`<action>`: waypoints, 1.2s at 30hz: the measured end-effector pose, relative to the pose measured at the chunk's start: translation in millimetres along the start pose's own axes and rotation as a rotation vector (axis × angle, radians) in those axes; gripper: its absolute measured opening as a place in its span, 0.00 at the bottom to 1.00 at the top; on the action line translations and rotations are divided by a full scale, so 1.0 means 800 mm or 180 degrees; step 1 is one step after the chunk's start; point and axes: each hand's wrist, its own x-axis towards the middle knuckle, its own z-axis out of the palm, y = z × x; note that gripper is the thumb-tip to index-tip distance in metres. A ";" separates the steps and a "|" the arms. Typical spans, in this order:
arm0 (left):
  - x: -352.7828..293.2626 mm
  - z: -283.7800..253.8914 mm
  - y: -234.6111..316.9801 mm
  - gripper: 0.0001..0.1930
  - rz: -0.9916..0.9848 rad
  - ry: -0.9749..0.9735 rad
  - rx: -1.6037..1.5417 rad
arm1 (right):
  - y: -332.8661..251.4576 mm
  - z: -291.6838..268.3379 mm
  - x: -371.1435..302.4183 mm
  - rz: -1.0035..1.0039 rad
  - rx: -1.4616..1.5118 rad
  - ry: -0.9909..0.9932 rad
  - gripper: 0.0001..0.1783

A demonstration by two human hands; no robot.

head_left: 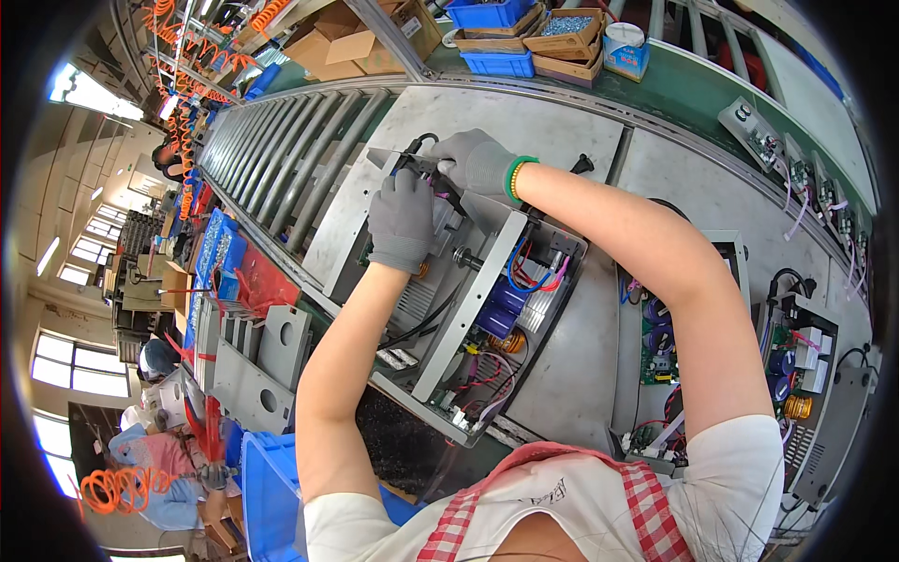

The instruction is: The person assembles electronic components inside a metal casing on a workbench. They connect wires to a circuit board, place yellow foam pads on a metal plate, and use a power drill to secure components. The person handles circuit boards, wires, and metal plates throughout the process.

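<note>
Near the middle of the frame lies an open metal box [468, 309] full of wires and blue parts. The left hand [401, 220], in a grey glove, presses flat on its top end. Just beside it, the right hand [479, 161] pinches something small, maybe a black cable [419, 142].

An open metal chassis [468, 309] lies on the conveyor plate [524, 126], with both hands at its far end: the left hand [401, 220] on top, the right hand [478, 161] just behind it. To the right lies a second open unit [660, 342]. Boxes of screws [562, 33] stand beyond the conveyor's far edge.
</note>
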 end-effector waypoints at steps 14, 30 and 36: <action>0.009 0.005 -0.014 0.05 0.0128 -0.0187 -0.0173 | -0.016 0.005 0.033 0.0413 -0.0636 -0.0183 0.10; -0.006 -0.005 -0.030 0.09 0.0013 0.0410 -0.0843 | -0.057 -0.023 0.012 0.0214 -0.1420 -0.0677 0.19; -0.003 0.005 -0.040 0.13 -0.0028 0.0264 -0.1000 | -0.049 -0.007 0.024 0.0017 -0.1072 -0.0384 0.20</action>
